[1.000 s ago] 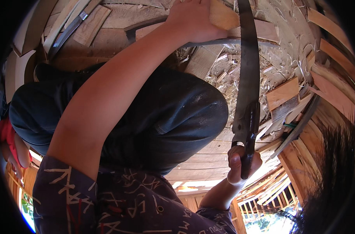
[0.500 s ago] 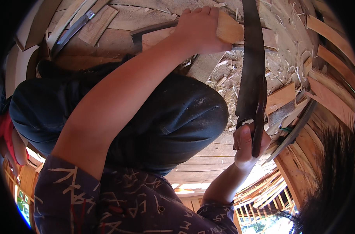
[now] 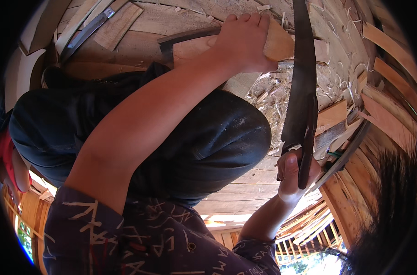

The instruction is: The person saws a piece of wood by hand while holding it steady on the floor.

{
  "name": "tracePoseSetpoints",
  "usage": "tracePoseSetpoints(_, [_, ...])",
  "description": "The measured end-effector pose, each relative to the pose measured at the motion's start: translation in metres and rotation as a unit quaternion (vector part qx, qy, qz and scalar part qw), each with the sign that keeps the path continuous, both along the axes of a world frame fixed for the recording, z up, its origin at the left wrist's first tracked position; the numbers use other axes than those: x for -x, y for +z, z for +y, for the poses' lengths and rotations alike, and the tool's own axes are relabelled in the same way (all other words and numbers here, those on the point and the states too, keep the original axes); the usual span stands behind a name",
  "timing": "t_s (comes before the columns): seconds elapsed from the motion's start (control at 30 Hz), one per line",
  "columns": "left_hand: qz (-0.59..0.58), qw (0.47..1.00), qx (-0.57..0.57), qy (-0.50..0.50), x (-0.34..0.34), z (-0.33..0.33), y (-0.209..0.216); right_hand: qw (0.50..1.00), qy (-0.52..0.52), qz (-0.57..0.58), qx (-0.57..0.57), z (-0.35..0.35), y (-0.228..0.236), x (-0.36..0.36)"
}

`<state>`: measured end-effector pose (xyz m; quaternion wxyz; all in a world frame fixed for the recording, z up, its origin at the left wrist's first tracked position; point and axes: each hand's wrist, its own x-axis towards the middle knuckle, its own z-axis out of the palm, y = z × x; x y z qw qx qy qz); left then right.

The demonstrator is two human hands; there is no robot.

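Observation:
My left hand point(image 3: 245, 43) grips a pale piece of wood point(image 3: 281, 43), fingers bent over its far side and thumb along the near side. Its lower part is hidden. In my right hand point(image 3: 289, 176) is the dark handle of a handsaw point(image 3: 303, 68). The long saw blade points away from me, its tip cut off by the upper edge of the view. It passes close to the right end of the wood; whether the teeth touch it I cannot tell. A flat board point(image 3: 194, 48) lies beneath my left wrist.
Shavings and wood scraps point(image 3: 270, 94) litter the planks beside my bent knee point(image 3: 236, 133). A knife-like blade point(image 3: 87, 31) and a short board point(image 3: 119, 26) lie at the far left. Curved strips point(image 3: 392, 46) line the right. Another person's hand point(image 3: 18, 169) shows at the left edge.
My left hand and the wood have shifted slightly right and nearer. The saw and my right hand have also moved a little right and nearer. Both grips are unchanged.

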<state>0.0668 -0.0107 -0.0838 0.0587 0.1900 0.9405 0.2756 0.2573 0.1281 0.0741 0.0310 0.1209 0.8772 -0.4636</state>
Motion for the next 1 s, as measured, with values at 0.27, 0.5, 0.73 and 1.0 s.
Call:
tracePoseSetpoints(0.27, [-0.19, 0.981, -0.033, 0.011, 0.034, -0.019, 0.035, 0.999, -0.001, -0.017, -0.045, -0.009, 0.007, -0.021])
tracePoseSetpoints(0.5, [-0.087, 0.995, -0.028, -0.037, 0.018, -0.018, 0.015, 0.999, -0.035, -0.007, -0.026, -0.007, 0.008, -0.026])
tracePoseSetpoints(0.73, [-0.054, 0.998, -0.028, -0.013, 0.006, -0.001, -0.004, 0.999, -0.026, -0.02, 0.003, -0.003, 0.001, 0.001])
tracePoseSetpoints(1.0, [-0.063, 0.997, -0.04, -0.034, 0.002, -0.001, 0.007, 0.998, -0.062, -0.008, 0.027, -0.02, -0.006, -0.023])
